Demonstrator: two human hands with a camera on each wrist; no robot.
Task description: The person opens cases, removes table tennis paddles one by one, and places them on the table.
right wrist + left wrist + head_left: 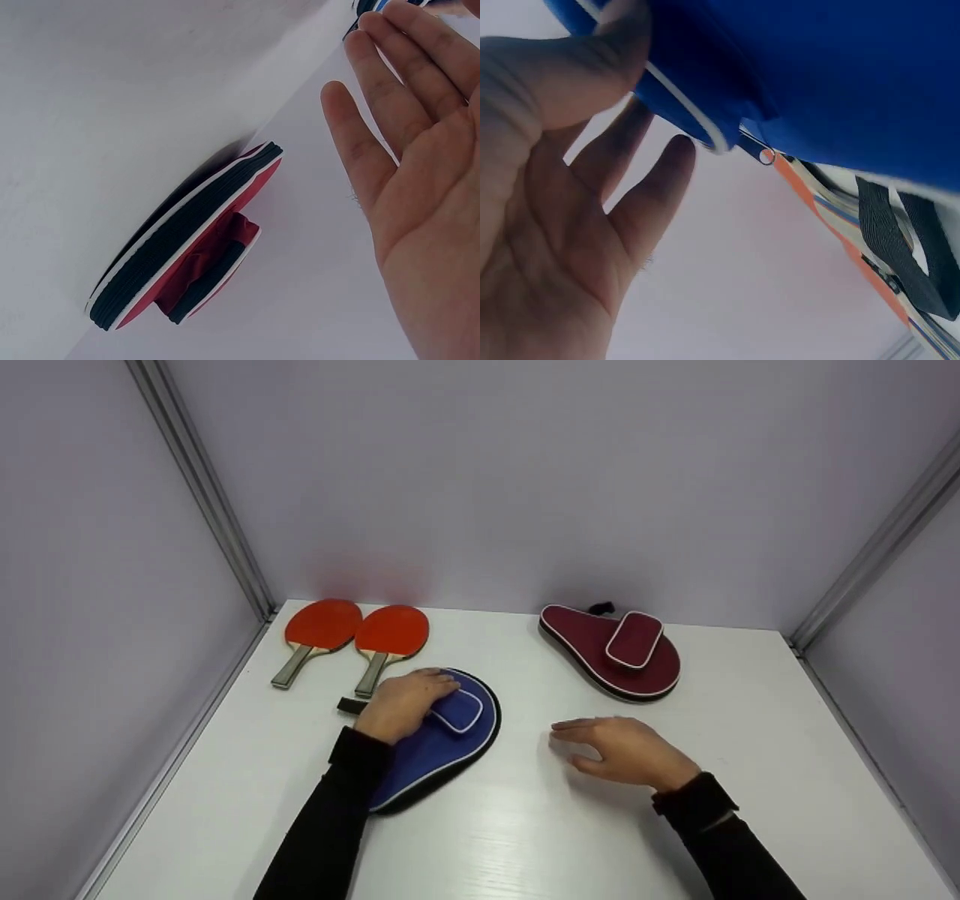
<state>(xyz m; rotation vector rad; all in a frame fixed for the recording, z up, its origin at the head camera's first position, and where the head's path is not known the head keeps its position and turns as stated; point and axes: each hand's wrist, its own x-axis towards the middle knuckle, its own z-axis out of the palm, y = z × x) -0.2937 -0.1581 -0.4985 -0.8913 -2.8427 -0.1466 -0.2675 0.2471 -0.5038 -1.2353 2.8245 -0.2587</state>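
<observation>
A blue table tennis paddle case (427, 754) with white piping lies on the white table, its small raised pocket (459, 711) on top. My left hand (405, 705) grips this pocket, with the fingers at its far side. In the left wrist view the thumb (592, 71) overlaps the blue fabric, and the fingers show past the white-piped edge; a zipper pull (766, 156) hangs close by. My right hand (626, 750) is over the table, right of the blue case, its fingers extended and holding nothing. Its palm (435, 202) shows bare in the right wrist view.
Two red paddles (324, 624) (392, 630) lie at the back left, handles toward me. A maroon paddle case (577, 634) with its own pocket (635, 640) lies at the back right. A black strap (351, 706) sticks out by my left hand. Grey walls enclose the table.
</observation>
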